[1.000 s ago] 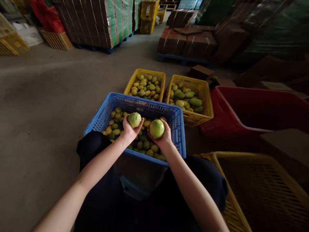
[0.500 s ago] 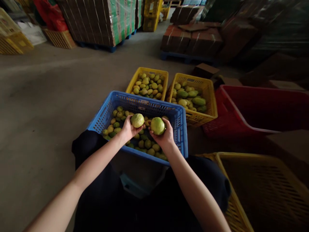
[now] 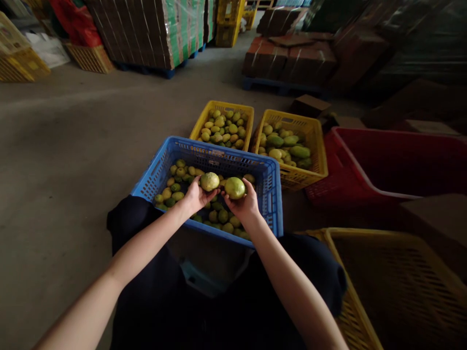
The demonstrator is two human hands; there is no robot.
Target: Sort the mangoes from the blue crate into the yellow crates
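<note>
Over the blue crate [image 3: 272, 204] in front of my knees, both hands hold up a fruit. My left hand [image 3: 197, 197] is closed around a pale yellow-green lemon [image 3: 209, 182]. In my right hand [image 3: 248, 201] lies a greener lemon [image 3: 234, 188], its fingers curled beneath it. The two fruits are close together but apart. Below them, many smaller green and yellow lemons [image 3: 177, 196] cover parts of the crate's floor. My forearms hide some of the crate's near side.
Behind the blue crate stand a yellow crate of lemons [image 3: 250, 114] and another yellow crate with larger, longer green fruit [image 3: 317, 141]. A red bin [image 3: 323, 182] is at right, with a yellow crate [image 3: 361, 311] beside my right leg. Wrapped pallet stacks [image 3: 146, 34] stand farther back.
The right hand's lemon has turned and shifted slightly left and up. The left hand's lemon has turned a little and moved slightly right. Both stay held.
</note>
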